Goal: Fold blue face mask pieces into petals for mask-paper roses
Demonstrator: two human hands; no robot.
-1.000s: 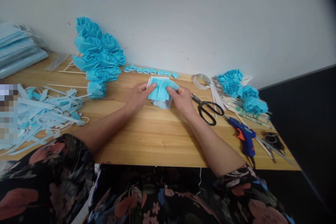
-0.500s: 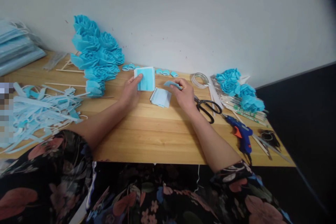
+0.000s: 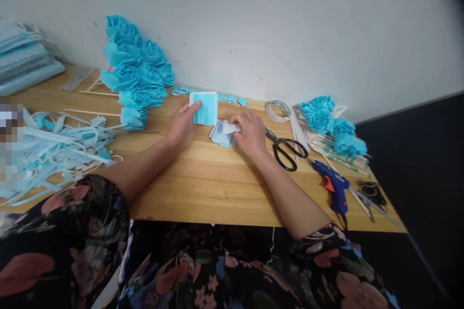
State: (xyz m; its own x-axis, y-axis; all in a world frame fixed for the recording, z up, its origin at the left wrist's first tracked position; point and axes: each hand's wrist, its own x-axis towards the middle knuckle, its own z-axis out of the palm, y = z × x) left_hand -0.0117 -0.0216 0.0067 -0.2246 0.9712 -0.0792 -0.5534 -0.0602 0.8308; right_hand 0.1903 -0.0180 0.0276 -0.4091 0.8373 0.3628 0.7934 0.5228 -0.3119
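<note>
My left hand (image 3: 183, 123) is closed on a stack of square blue-and-white fabric pieces (image 3: 206, 108), held upright with the thumb across the front. To the right, my right hand (image 3: 251, 134) pinches a thin pale fabric piece (image 3: 231, 127) in its fingertips. That piece is over a small fanned pile of pale blue squares (image 3: 220, 134) on the wooden table (image 3: 203, 188), and covers part of it. I cannot tell whether it touches the pile. Behind the hands, a row of small folded blue pieces (image 3: 231, 99) lies along the wall.
Blue fabric flowers (image 3: 137, 67) stand at the back left, above a heap of cut strips (image 3: 68, 149). Face masks (image 3: 29, 63) are stacked at far left. On the right lie black-handled scissors (image 3: 286, 152), a tape roll (image 3: 278, 111), a blue glue gun (image 3: 335, 186) and more flowers (image 3: 331, 123).
My right hand has come down and slightly left to the pile; the piece in its fingers now shows a paler side. My left hand keeps the stack nearly where it was.
</note>
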